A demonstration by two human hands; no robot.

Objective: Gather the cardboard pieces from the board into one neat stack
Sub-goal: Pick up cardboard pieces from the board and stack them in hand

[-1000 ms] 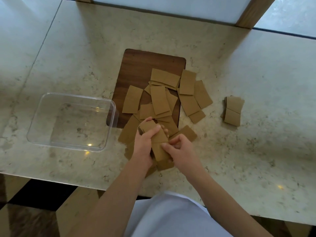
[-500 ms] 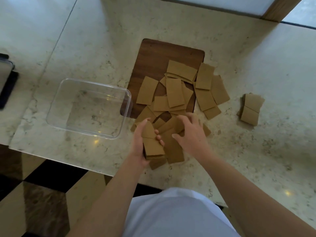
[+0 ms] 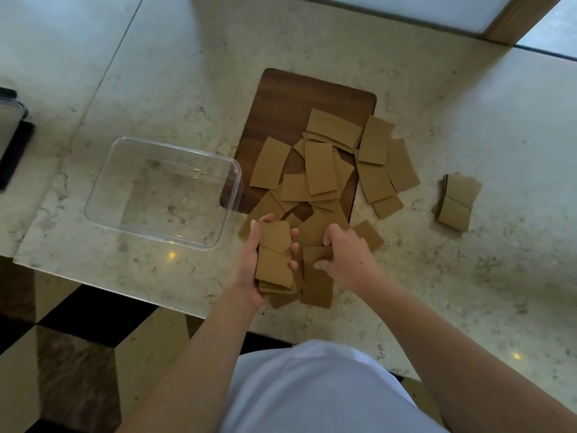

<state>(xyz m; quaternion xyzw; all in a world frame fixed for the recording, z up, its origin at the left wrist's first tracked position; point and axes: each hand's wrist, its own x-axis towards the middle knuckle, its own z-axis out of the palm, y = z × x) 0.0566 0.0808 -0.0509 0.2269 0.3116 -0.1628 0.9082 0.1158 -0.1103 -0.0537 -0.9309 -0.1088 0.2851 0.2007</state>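
A: Your left hand [image 3: 249, 264] has the growing stack [image 3: 274, 260] clamped, thumb on the outer edge and fingers [image 3: 294, 242] curled over the inner one. The stack's long axis runs away from you, near the table's [image 3: 468, 276] front edge.

B: And my right hand [image 3: 346, 257]?

A: It sits just beside the stack, to its right, and is the nearer hand to the loose pieces. Thumb and fingers are pinching one loose piece [image 3: 317, 254], which lies partly over another flat piece [image 3: 317, 292] on the table. The lifted piece is crosswise to the stack, so I judge you need to turn it before it goes on top.

B: Where's everything else?

A: Most of the cardboard pieces [image 3: 321, 167] are scattered beyond your fingers, overlapping on the near end of the wooden board [image 3: 281, 104] and spilling off its right edge onto the table. A few lie between the board and your hands. A small separate pile [image 3: 457, 201] sits well apart to your right. The clear container [image 3: 162, 192] stands left of the board, touching its edge or just short of it; I can't tell which.

B: So, far along?

A: Early, I'd say. Much of the cardboard is not yet in your hand.
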